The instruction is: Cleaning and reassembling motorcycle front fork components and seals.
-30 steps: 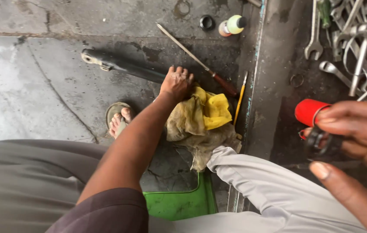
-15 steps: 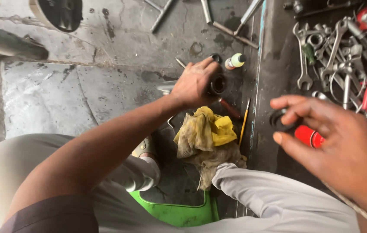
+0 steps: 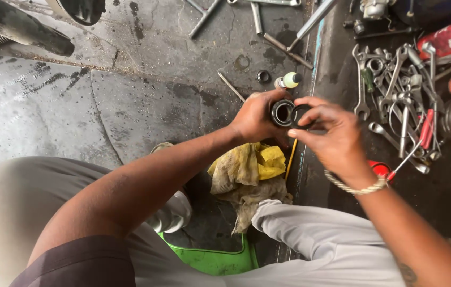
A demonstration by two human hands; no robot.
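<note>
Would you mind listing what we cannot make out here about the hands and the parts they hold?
- Head view: the left hand wraps the black round part, hiding its body and length.
- Head view: the right hand pinches a black ring; its fingers cover the ring's far side.
- Head view: whether ring and part touch is too small to tell.
- Head view: the red-capped thing is mostly behind the right wrist.

Glossy black metal ring [image 3: 282,112], crumpled yellow cloth rag [image 3: 246,167] — rough, oil-stained concrete floor [image 3: 130,106].
</note>
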